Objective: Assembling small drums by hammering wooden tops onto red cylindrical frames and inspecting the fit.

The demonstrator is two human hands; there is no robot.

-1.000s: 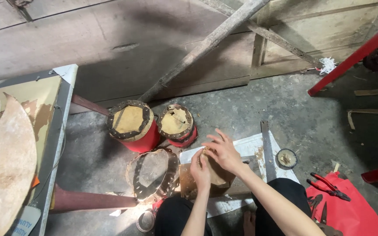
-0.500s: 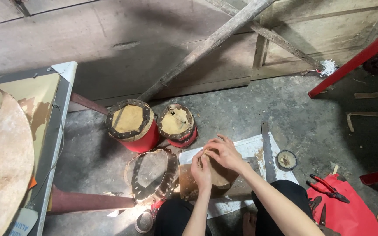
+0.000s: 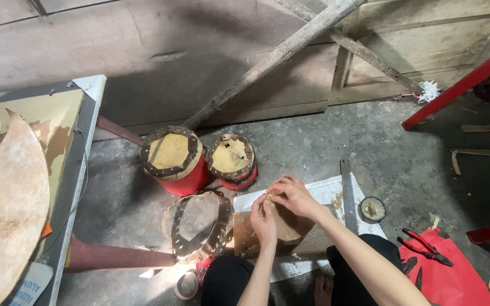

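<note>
Concrete floor [image 3: 313,141]; both hands on hide disc [image 3: 288,224]

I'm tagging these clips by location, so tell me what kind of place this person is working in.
Probably a small drum-making workshop, worked on the floor. Red drums with hide tops stand on bare concrete, a handsaw and pliers lie nearby, and both hands, left hand and right hand, work a hide piece.
</note>
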